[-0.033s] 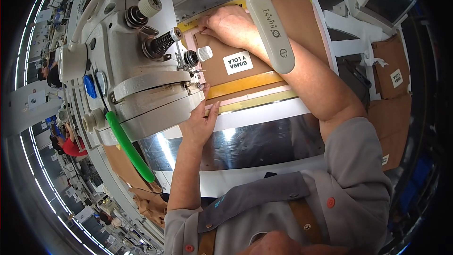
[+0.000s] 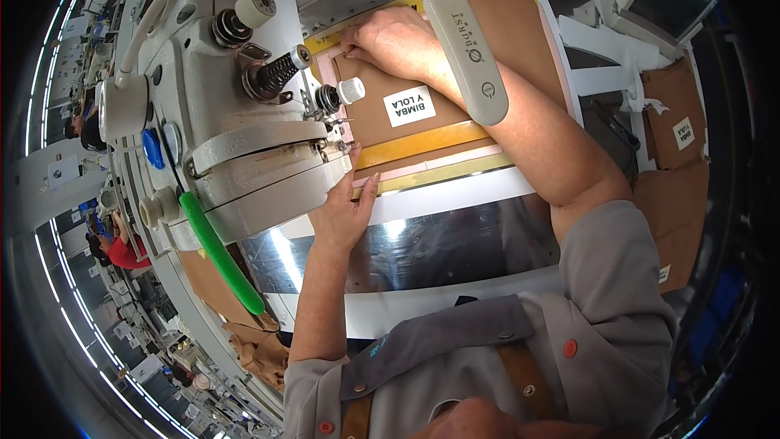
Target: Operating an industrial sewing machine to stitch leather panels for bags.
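Note:
A flat brown panel (image 2: 378, 102) with a white printed label (image 2: 409, 106) lies under the sewing machine head (image 2: 268, 171). Pink strips and yellow bars (image 2: 422, 145) run along its borders. My right hand (image 2: 394, 36) reaches across to its far left corner, with bent fingers closed on the edge there. Close to the near left corner, my left hand (image 2: 341, 215) rests with its fingers stretched out and apart. Part of that hand is hidden behind the machine head, which also covers the needle area.
A grey lamp arm (image 2: 467, 49) hangs over my right forearm. A green sleeve (image 2: 219, 252) sticks out from the machine. Shiny metal plate (image 2: 406, 252) covers the table's near side. Brown pieces (image 2: 670, 195) with labels lie at right. Co-workers (image 2: 126, 248) sit far left.

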### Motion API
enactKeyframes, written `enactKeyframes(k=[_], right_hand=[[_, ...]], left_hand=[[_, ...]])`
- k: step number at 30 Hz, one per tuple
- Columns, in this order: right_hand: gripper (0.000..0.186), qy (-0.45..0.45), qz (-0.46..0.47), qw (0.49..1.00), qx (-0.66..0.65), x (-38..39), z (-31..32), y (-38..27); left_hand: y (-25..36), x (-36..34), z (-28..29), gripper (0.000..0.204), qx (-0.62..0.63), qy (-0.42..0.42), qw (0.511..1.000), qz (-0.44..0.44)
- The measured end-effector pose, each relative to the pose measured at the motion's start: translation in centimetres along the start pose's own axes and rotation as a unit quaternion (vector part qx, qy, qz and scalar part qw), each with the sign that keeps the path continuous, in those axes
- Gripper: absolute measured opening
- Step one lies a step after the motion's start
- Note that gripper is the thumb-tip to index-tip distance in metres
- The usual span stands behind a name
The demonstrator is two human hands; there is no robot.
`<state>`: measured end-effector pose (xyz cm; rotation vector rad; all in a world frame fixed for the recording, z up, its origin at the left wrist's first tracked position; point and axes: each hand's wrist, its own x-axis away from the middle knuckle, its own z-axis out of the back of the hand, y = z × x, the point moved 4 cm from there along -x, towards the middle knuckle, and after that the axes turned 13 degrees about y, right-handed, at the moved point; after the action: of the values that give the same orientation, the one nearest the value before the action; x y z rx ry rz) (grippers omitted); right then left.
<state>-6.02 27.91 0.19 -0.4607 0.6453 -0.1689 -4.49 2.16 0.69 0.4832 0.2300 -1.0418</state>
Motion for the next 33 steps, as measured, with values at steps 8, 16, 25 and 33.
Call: enactKeyframes(k=[8, 16, 25, 33], right_hand=[[0.023, -0.042, 0.036, 0.998, 0.009, 0.0, -0.7, 0.0], [0.022, 0.072, 0.094, 0.992, 0.031, 1.1, -0.5, -1.2], [0.027, 0.086, 0.148, 0.982, 0.080, 1.7, -1.0, -1.2], [0.021, 0.028, 0.188, 0.972, 0.138, 1.7, -0.7, -2.5]], left_hand=[[0.6, -0.7, 0.0, 0.048, 0.061, -0.011, 0.996, 0.065], [0.8, -0.7, -0.1, 0.049, -0.011, 0.066, 0.994, -0.088], [0.4, -0.3, -0.3, 0.052, 0.023, 0.003, 1.000, -0.015], [0.2, -0.5, -0.5, 0.052, 0.007, 0.025, 0.999, -0.029]])
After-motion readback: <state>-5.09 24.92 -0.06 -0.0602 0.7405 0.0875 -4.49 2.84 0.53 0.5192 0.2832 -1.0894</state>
